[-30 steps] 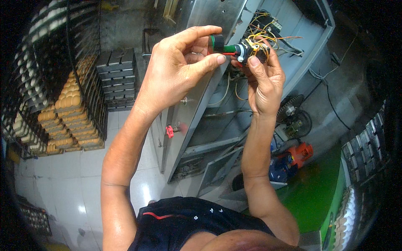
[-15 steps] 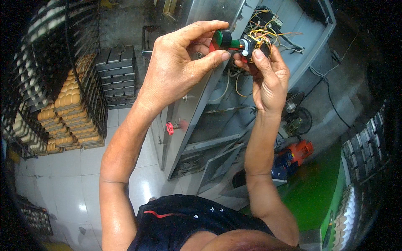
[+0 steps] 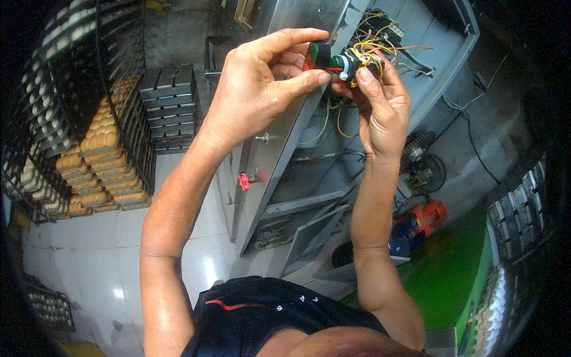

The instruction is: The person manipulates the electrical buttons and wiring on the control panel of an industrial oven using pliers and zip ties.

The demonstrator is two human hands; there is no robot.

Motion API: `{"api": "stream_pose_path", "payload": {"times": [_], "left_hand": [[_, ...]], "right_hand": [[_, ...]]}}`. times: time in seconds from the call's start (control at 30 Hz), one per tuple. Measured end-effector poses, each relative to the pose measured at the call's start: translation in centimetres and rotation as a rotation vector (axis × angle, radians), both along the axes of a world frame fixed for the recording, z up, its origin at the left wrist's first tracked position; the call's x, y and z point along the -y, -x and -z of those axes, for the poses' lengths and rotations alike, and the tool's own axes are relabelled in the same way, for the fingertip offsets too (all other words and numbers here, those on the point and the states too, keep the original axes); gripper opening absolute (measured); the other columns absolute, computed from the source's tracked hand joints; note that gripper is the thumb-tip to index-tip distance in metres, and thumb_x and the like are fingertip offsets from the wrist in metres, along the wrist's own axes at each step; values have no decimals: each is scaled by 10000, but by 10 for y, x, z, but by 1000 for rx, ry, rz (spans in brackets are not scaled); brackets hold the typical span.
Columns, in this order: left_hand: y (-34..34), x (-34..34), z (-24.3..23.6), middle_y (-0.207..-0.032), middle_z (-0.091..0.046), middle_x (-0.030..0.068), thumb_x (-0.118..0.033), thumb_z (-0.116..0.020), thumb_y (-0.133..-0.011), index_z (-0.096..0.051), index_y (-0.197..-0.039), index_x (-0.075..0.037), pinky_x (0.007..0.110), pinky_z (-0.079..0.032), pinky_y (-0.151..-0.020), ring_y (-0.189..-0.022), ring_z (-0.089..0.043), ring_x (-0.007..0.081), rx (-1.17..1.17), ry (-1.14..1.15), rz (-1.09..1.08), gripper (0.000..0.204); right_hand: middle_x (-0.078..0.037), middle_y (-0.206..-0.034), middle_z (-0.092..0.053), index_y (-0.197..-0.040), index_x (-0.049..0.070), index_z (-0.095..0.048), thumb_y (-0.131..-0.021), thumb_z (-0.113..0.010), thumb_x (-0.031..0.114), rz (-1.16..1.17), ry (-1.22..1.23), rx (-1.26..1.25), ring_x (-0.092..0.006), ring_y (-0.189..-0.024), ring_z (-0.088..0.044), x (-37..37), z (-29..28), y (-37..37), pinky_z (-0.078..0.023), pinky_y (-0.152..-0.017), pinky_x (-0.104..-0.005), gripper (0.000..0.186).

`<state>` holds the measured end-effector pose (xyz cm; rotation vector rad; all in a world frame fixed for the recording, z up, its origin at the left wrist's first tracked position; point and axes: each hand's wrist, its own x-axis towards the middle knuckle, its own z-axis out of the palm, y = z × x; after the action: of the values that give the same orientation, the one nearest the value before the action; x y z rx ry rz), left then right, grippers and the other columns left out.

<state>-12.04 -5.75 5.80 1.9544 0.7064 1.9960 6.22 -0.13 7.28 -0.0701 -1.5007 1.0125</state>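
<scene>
A push-button switch (image 3: 322, 55) with a black ring and green and red parts sits in front of the metal cabinet. My left hand (image 3: 256, 89) is closed on its front end, thumb below and fingers above and behind. Close against that end is the switch's rear block (image 3: 344, 68), which has a white collar and yellow and orange wires (image 3: 370, 55). My right hand (image 3: 383, 110) pinches this wired block, its thumb toward me and the other fingers partly hidden behind. The join between the two parts is partly covered by fingers.
The open metal cabinet (image 3: 279, 137) has a red valve handle (image 3: 244, 181) on its side and loose wiring inside. Racks of bread rolls (image 3: 101, 140) and stacked dark pans (image 3: 169, 110) stand left. A green surface (image 3: 440, 279) and an orange machine (image 3: 428, 217) are at right.
The wired block has shifted slightly left, closer to the switch's front end, with my right hand. My left hand keeps nearly the same place and grip.
</scene>
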Motion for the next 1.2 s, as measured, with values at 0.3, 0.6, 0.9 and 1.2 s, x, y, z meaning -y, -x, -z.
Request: {"api": "stream_pose_path", "payload": {"times": [0.3,0.6,0.9,1.2], "left_hand": [[-1,7,-4,-962,-617,-5,-65,-779,-824,-620,-1260,-11,199,-515,-764,-872,-605,62,42,107,-24,468],[0,-2,-1,-929,-600,-12,-101,-793,-820,-612,-1263,-8,210,-524,-779,-852,-574,51,-84,-157,-186,487],[-6,4,-4,-1009,-648,23,-79,-767,-842,-602,-1275,-19,226,-528,-841,-910,-622,77,60,38,28,468],[-2,3,-2,-1068,-682,73,-59,-741,-858,-601,-1292,-31,240,-528,-877,-962,-638,104,70,56,78,457]], "right_hand": [[-115,-1082,-660,-1274,-38,-536,-885,-688,44,-2,-21,-7,-186,-915,-673,-2,-1,0,-620,-765,-361,426],[-115,-1087,-660,-1273,-45,-535,-871,-702,31,-43,17,-27,-184,-941,-668,-7,0,2,-618,-776,-366,443],[-122,-1095,-660,-1285,-47,-528,-890,-684,41,-67,-22,-35,-183,-935,-671,-8,0,5,-621,-767,-358,434],[-117,-1070,-664,-1255,-45,-554,-891,-691,54,26,-28,-36,-171,-909,-669,-2,0,6,-621,-735,-343,401]]}}
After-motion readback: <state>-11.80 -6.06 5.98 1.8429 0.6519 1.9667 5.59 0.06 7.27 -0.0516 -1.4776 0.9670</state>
